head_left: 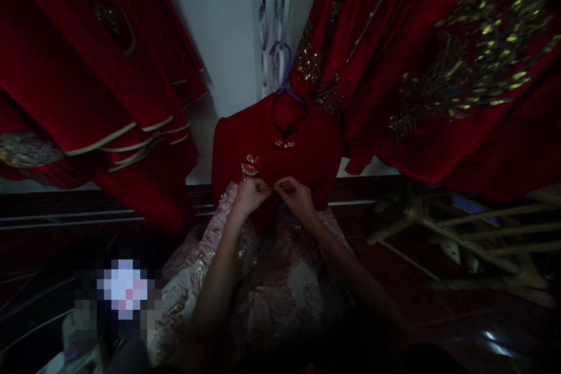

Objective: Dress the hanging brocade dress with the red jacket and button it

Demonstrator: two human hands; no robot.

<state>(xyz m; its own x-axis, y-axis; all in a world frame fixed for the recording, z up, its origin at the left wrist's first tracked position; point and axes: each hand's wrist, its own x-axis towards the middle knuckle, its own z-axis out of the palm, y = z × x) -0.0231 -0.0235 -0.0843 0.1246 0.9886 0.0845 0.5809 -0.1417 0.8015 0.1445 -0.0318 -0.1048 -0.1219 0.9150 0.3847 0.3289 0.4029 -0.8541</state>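
I have the left hand [254, 194] and right hand [296, 195] pinching the front of the red jacket [287, 160], which hangs from the purple hanger [288, 70]. The pinched detail is too small to tell; steady, light fingertips should avoid puckering the front.

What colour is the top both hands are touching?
The top is red, seen best in the head view.

Probably clothing shop or dress storeroom: red garments [94, 64] hung left of left hand [253, 193], sequined gown [491, 52] right of right hand [297, 196], purple hanger [288, 70] beyond both.
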